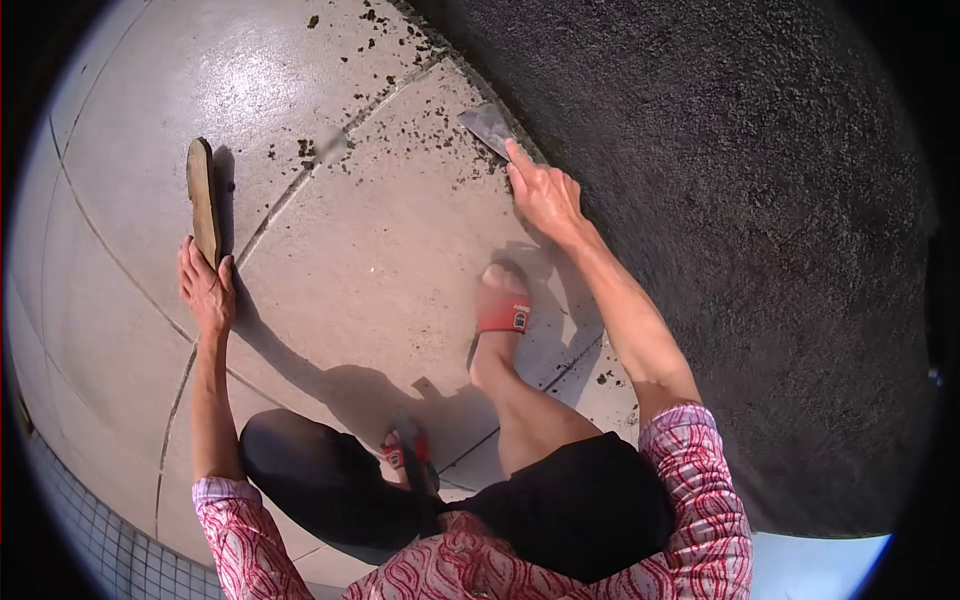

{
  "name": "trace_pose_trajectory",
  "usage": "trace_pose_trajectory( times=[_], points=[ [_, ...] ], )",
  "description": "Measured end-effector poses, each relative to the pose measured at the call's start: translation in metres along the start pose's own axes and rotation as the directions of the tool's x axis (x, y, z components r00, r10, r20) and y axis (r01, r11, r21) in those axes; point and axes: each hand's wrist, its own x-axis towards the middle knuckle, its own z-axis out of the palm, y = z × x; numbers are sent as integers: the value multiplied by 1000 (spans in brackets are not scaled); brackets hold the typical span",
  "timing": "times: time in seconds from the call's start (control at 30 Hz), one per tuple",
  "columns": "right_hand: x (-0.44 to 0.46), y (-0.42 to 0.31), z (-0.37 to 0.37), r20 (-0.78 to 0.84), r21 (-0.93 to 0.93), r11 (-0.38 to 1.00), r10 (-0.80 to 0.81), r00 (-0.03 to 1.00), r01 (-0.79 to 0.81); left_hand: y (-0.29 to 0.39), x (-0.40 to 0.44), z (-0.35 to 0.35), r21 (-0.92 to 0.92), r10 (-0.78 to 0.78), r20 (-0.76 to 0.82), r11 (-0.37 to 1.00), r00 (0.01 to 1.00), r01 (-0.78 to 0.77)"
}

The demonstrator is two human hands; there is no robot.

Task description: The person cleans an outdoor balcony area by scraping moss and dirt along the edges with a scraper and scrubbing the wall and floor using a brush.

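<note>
My left hand (207, 288) is closed around the lower end of a wooden float (203, 195), a long, round-ended board seen nearly edge-on above the pale tiles (390, 225). On the other side, my right hand (548, 198) grips a scraper (487, 130), with the index finger stretched along it. Its handle is mostly hidden in the palm. The grey metal blade points up and left, at the border between the tiles and a dark, rough cement surface (740, 200). Dark crumbs (420, 130) lie scattered around the blade's left side.
My feet, in red slippers (503, 310), are on the tiles between my arms. More crumbs (606, 378) lie beside my right forearm. The cement takes up the right side, its edge running diagonally past my right hand. Small grid tiles (100, 530) show at lower left.
</note>
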Motion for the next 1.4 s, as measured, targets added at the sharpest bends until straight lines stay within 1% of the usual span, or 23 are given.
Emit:
trace_pose_trajectory(
  times=[0.03, 0.13, 0.2, 0.23, 0.33, 0.37, 0.43, 0.5, 0.6, 0.67, 0.7, 0.77, 0.8, 0.87, 0.9, 0.93, 0.97, 1.0, 1.1, 1.2, 1.33, 1.37, 1.4],
  points=[
    [2, -2, -16, 106, -33, 996, 85, 991, -82, -2, 0, 1, 6, 9, -2, 1000, 1000, -9],
    [-30, 13, -15, 135, 148, 969, 179, 974, -199, -4, 0, 2, 6, 20, 14, 1000, 1000, -20],
    [-68, 6, -5, 195, 461, 864, 125, 973, -204, -8, 0, 5, -7, 10, 38, 1000, 999, -9],
    [-82, -18, -28, 417, 545, 768, 98, 904, -335, -7, 2, 4, -45, 37, 5, 998, 999, -36],
    [-78, -49, -26, 360, 559, 732, 210, 909, -391, -12, 19, -13, -281, -46, 203, 954, 978, 103],
    [-71, -51, -24, 362, 514, 747, 257, 896, -422, -13, 22, -19, -249, 5, 231, 967, 973, 54],
    [-71, -43, 9, 299, 258, 950, 95, 950, -176, 44, 19, -68, -438, -104, 390, 853, 915, 284],
    [-82, -36, 33, 213, -58, 982, -161, 964, 177, 112, 12, -99, -574, -133, 537, 666, 833, 476],
    [-100, -65, 20, -67, 108, 948, -293, 954, 299, 190, -13, -124, -674, 34, 696, 377, 718, 635],
    [-107, -81, 37, 218, 657, 752, -256, 942, 52, 243, -30, -131, -617, 78, 787, 93, 612, 781],
    [-110, -88, 37, 315, 781, 614, -230, 921, -114, 268, -38, -129, -595, 105, 795, -63, 598, 801],
    [-118, -107, 18, 478, 848, 315, -107, 872, -427, 313, -53, -114, -534, 113, 797, -328, 593, 780],
    [-116, -106, -2, 549, 808, 287, -51, 834, -514, 331, -58, -106, -506, 94, 797, -435, 597, 745],
    [-111, -105, -41, 674, 713, 205, 63, 736, -671, 354, -59, -97, -459, 132, 803, -484, 581, 745],
    [-119, -83, -21, 670, 721, 183, 58, 740, -668, 360, -61, -89, -467, 176, 797, -427, 577, 775],
    [-117, -76, -22, 619, 744, 247, 95, 779, -621, 364, -54, -91, -508, 185, 834, -108, 520, 854],
    [-115, -69, -24, 565, 756, 314, 132, 815, -575, 368, -56, -66, -816, 143, 558, 275, 817, 509],
    [-113, -63, -26, 508, 757, 382, 167, 845, -530, 374, -58, -41, -799, 251, 200, 602, 947, 9],
    [-117, -29, -16, 329, 736, 548, 226, 917, -399, 407, -43, -48, -774, 272, 601, 432, 752, 462],
    [-122, 15, -3, 238, 640, 662, 312, 920, -390, 450, -50, -26, -765, 309, 593, 503, 743, 402],
    [-124, 55, -27, 343, 636, 594, 355, 870, -493, 494, -68, -2, -799, 425, 458, 582, 781, 152],
    [-132, 59, -28, 289, 620, 627, 377, 880, -472, 502, -75, 7, -822, 488, 464, 549, 739, 154],
    [-142, 63, -24, 231, 604, 661, 390, 891, -445, 502, -78, 6, -845, 464, 500, 445, 731, 296]
  ],
)
